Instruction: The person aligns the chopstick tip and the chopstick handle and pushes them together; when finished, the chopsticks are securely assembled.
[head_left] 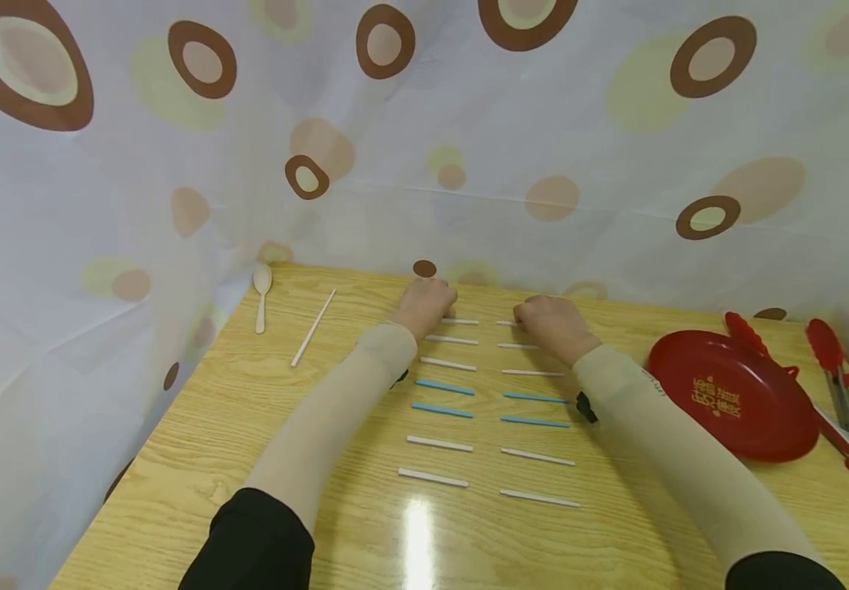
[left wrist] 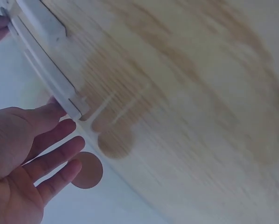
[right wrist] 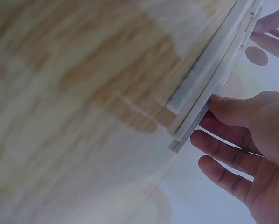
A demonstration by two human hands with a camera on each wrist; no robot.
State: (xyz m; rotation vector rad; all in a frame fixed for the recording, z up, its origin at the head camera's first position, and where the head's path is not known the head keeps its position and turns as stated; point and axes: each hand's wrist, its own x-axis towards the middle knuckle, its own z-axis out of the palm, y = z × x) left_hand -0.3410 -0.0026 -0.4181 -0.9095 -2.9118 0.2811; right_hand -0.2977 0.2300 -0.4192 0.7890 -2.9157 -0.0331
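Note:
Two columns of short thin sticks lie across the table. At the far end of the left column, my left hand (head_left: 425,306) pinches the outer end of a white stick (head_left: 461,321) between thumb and finger, its other fingers loosely spread in the left wrist view. Level with it, my right hand (head_left: 554,325) pinches the farthest white stick (head_left: 506,323) of the right column, mostly hidden under the hand in the head view. Nearer me come more white sticks (head_left: 448,364), then blue sticks (head_left: 445,387) and blue sticks (head_left: 536,398) in each column, and white ones (head_left: 433,478) closest.
On the right sit a red oval plate (head_left: 734,393) with gold characters and red-tipped tongs (head_left: 845,393). A pale spoon (head_left: 261,287) and a longer white stick (head_left: 314,328) lie at the back left. A patterned cloth (head_left: 424,123) hangs behind the wooden table (head_left: 211,459).

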